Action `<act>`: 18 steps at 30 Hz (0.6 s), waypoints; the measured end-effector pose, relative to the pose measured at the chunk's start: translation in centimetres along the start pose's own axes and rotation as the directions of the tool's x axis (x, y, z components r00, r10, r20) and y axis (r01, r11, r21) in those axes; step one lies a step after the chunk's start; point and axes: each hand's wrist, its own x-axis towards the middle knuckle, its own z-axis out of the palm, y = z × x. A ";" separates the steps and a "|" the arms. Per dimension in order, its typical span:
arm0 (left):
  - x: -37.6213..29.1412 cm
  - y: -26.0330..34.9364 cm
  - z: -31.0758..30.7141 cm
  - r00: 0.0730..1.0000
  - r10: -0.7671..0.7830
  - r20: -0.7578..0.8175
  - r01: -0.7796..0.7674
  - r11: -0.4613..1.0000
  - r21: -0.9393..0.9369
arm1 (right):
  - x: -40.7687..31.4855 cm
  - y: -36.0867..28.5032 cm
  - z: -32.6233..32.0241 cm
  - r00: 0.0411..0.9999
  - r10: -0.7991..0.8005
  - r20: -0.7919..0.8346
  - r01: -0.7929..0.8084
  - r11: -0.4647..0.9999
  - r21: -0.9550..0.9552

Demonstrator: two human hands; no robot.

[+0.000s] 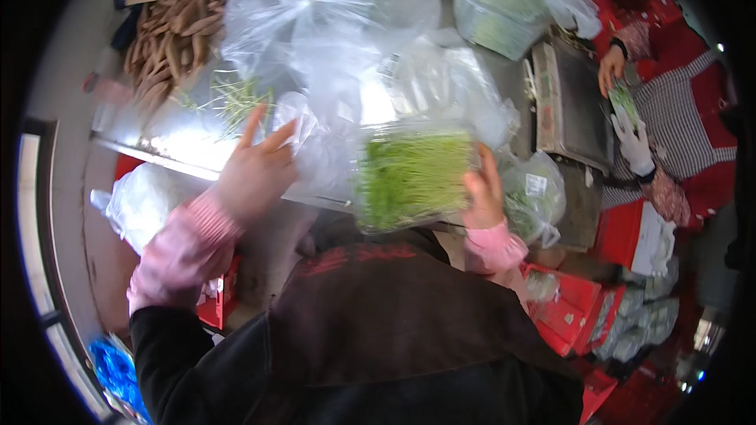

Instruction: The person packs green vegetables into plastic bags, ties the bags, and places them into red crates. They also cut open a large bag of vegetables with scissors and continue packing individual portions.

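Note:
My right hand [484, 192] grips the right end of a clear plastic tray packed with green sprouts [413, 180], held above the front edge of the metal table [171, 147]. The sprouts lie mostly lengthwise, their leafy ends at the left. My left hand [260, 171] is raised over the table edge, blurred, its fingers spread and nothing in it. Just beyond its fingertips lies a loose heap of sprouts [233, 97]. Crumpled clear plastic bags [331, 141] lie between my hands, partly hidden by the tray.
Brown tubers [177, 41] are piled at the back left. Large plastic bags [331, 6] cover the back, one holding packed greens [508, 0]. A metal-topped box [573, 100] stands right. There, a co-worker's gloved hand [635, 144] and bare hand [611, 71] hold greens. Red crates [567, 307] stand lower right.

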 end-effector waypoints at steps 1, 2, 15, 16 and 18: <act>1.0 -0.1 2.7 0.991 -0.055 0.120 0.044 0.994 0.097 | -0.2 -0.2 0.2 1.000 -0.008 -0.008 0.008 1.000 0.030; 0.8 -0.5 4.9 0.996 -0.053 0.069 0.050 0.998 0.046 | -0.5 -0.8 0.3 1.000 -0.008 -0.009 0.008 0.998 0.059; 2.8 -1.9 2.5 0.904 -0.404 -0.139 -0.041 0.243 -0.969 | -0.7 -1.8 -3.1 0.955 0.258 0.145 -0.296 0.834 0.465; 2.6 -2.2 2.4 0.914 -0.400 -0.065 -0.033 0.086 -0.996 | 0.2 -1.0 -1.3 0.911 0.303 0.280 -0.400 0.813 0.424; 3.6 -3.4 2.4 0.945 -0.326 0.013 -0.039 -0.152 -0.988 | 2.5 0.9 3.5 0.770 0.338 0.541 -0.537 0.801 0.265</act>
